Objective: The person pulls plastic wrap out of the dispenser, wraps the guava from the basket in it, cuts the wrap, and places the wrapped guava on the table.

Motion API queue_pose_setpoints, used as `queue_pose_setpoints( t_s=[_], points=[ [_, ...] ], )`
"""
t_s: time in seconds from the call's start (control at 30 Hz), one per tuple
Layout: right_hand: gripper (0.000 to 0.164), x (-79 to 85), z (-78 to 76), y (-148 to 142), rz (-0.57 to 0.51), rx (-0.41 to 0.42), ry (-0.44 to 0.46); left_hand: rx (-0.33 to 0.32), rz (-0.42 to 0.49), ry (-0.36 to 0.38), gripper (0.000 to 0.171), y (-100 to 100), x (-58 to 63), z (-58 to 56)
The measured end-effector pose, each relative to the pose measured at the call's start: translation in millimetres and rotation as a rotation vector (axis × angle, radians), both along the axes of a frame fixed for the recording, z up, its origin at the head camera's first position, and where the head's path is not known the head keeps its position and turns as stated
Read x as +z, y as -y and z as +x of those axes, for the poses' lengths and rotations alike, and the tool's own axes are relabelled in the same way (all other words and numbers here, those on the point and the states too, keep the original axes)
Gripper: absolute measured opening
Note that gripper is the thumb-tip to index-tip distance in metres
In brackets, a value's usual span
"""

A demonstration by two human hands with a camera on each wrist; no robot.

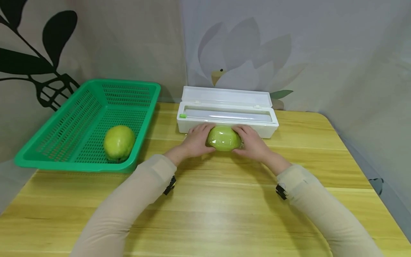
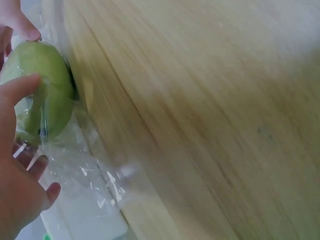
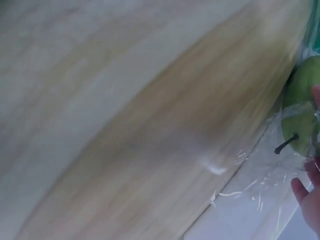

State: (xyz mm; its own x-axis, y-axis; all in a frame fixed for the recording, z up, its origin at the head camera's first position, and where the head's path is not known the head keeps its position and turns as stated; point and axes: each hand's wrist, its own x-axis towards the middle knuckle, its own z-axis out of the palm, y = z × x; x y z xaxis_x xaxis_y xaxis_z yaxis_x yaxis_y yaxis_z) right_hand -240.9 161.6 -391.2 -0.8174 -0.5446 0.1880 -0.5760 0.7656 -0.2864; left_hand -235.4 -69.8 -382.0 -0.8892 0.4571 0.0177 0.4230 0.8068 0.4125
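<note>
A green pear (image 1: 224, 138) wrapped in clear plastic film (image 2: 92, 170) is held between both hands in front of the white box. My left hand (image 1: 196, 140) grips its left end, the thumb lying on the film in the left wrist view. On the opposite end, my right hand (image 1: 251, 143) grips the fruit, thumb in front and fingers behind. Loose film spreads out beside the pear, and its dark stem (image 3: 286, 143) shows in the right wrist view. Most of the right hand lies outside that view.
Behind the hands stands a white cling film box (image 1: 228, 128), its lid raised, with a roll inside and a small green slider (image 1: 183, 116). At the left, a green plastic basket (image 1: 149, 117) holds another pear (image 1: 119, 142). A patterned curtain hangs behind the wooden table (image 1: 212, 217).
</note>
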Motion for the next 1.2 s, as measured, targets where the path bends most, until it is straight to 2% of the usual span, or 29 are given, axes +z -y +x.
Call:
queue_pose_setpoints(
  t_s=[0.43,0.93,1.2],
  points=[
    [0.086,8.2,4.9,-2,-0.038,0.024,0.011,0.005,0.043,0.013,0.093,2,-3.2,0.3],
    [0.082,10.4,12.0,-5,-0.031,0.045,0.030,-0.013,0.066,0.012,0.091,8,-1.4,6.2],
    [0.080,9.6,15.6,-11,-0.057,0.068,-0.016,-0.021,0.108,0.018,0.090,12,0.7,11.1]
  ],
)
